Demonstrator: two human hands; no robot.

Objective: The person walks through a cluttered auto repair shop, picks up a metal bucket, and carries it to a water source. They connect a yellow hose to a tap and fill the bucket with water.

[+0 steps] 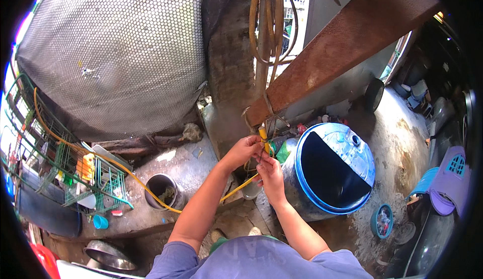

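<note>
The left hand [244, 151] and right hand [271, 175] are working close together under the slanting reddish-brown beam [347, 48]. Both hands' fingers are curling in narrow beside a short upright yellow tube [263, 133]; I cannot tell what they are pinching. A long thin yellow hose [236, 191] is running from the left to the right hand. A big round blue plastic barrel [334, 135] is standing nearby.
</note>
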